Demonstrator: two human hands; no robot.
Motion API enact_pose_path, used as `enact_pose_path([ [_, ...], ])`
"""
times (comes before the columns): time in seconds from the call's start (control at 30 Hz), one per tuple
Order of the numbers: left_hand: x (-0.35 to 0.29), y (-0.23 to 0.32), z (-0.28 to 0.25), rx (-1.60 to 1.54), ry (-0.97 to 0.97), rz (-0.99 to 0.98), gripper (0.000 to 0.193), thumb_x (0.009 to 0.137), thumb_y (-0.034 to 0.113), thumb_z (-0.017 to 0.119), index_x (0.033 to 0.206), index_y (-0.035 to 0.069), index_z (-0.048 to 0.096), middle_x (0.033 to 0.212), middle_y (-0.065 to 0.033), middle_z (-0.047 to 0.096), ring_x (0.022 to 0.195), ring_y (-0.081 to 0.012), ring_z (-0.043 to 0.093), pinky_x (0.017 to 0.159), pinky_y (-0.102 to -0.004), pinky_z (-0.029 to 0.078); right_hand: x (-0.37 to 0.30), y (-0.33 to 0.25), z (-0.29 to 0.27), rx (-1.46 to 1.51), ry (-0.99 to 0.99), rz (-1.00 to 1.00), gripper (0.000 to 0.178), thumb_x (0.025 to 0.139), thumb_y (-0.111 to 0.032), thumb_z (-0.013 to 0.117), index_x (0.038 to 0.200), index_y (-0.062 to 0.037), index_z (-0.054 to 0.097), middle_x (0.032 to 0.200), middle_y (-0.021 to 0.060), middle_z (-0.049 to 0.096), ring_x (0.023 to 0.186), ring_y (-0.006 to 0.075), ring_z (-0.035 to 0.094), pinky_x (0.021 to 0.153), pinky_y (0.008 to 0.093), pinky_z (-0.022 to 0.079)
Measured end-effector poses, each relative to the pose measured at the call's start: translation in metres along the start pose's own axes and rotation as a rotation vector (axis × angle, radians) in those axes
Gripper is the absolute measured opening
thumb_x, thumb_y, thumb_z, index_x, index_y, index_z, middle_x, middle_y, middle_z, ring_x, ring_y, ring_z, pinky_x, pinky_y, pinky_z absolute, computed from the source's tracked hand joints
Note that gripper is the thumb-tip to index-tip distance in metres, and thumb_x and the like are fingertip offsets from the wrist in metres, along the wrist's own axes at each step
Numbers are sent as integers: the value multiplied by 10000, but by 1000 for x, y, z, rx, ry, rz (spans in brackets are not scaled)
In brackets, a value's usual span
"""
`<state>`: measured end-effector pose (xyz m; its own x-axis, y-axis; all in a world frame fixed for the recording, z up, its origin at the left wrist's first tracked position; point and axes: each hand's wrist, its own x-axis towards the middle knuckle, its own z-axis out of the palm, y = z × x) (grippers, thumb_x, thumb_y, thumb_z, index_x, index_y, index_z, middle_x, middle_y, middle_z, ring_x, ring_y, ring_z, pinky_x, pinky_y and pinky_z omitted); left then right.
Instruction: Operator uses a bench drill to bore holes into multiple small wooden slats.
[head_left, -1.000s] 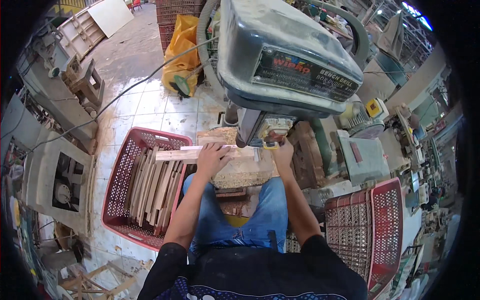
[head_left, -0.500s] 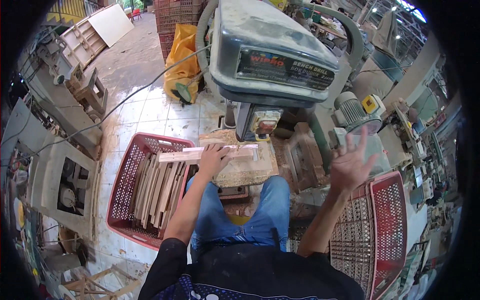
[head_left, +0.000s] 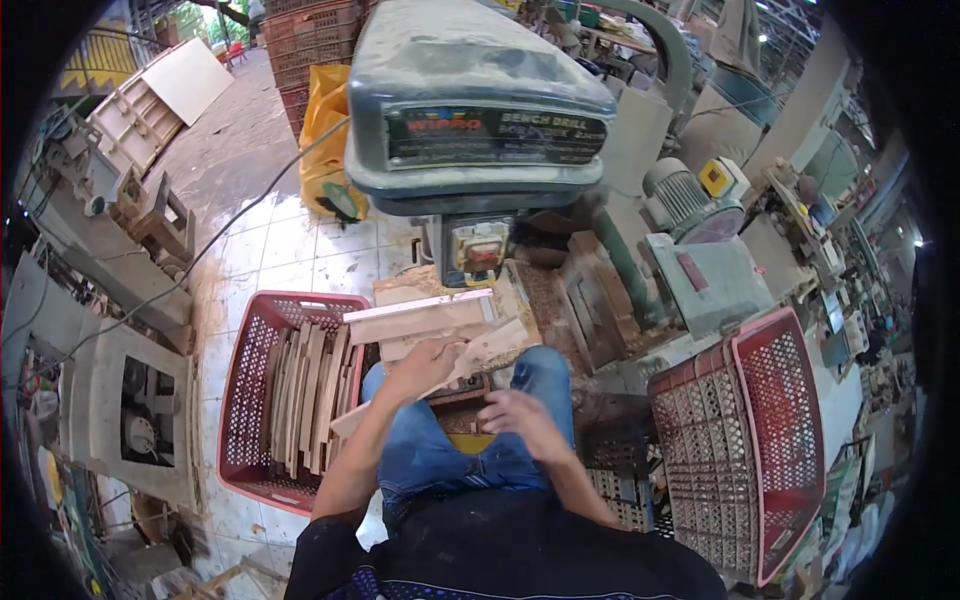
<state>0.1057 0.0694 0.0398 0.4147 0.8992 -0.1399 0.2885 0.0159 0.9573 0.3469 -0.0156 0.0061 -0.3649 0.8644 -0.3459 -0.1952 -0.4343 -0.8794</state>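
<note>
My left hand (head_left: 425, 368) is closed around a pale wooden slat (head_left: 497, 343), lifted at a slant over my lap and the near edge of the drill's work board (head_left: 525, 310). The slat's far end points right, and its other end passes beneath my left forearm. To the right of it, my right hand (head_left: 522, 418) hovers above my thighs, slightly blurred, with fingers apart and nothing visible in them. A wooden strip with a pinkish-white top edge (head_left: 420, 303) lies across the board. Above the board stands the dusty bench drill (head_left: 480, 70), whose bit I cannot see.
At my left, a red plastic crate (head_left: 235, 400) holds several wooden slats (head_left: 310, 390). Another red crate (head_left: 790, 430) stands at my right. Beyond it are a grey motor (head_left: 680, 195) and dark wooden blocks (head_left: 600, 300). A cable (head_left: 225, 235) crosses at the left.
My left hand has picked up a slat and tilted it toward my lap. The right hand has swung in from the far right to near my lap. The view has shifted slightly.
</note>
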Motion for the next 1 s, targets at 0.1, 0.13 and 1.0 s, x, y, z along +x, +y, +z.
enact_pose_path([
  [0.1,7,10,18,-268,-51,-87,407,1086,273,412,1217,-37,639,863,-135,714,683,-179,687,653,-320,576,7,16,30,-154,-118,86,448,1057,-316,512,1371,3,524,1125,116,707,1001,201,703,802,318,558],
  [0.13,8,18,24,-319,-53,-132,410,1088,278,405,1211,-37,637,866,-135,715,682,-182,688,654,-317,578,8,21,37,-192,-148,96,452,1060,-321,507,1376,1,516,1122,108,706,1013,198,702,802,317,558],
  [1.0,-163,201,16,-1158,-629,1419,543,1065,384,441,686,47,632,624,-21,498,509,-166,485,912,-663,437,-277,-205,-370,434,991,-1095,458,1034,-323,532,1282,60,567,1238,225,628,1123,308,619,945,422,546],
])
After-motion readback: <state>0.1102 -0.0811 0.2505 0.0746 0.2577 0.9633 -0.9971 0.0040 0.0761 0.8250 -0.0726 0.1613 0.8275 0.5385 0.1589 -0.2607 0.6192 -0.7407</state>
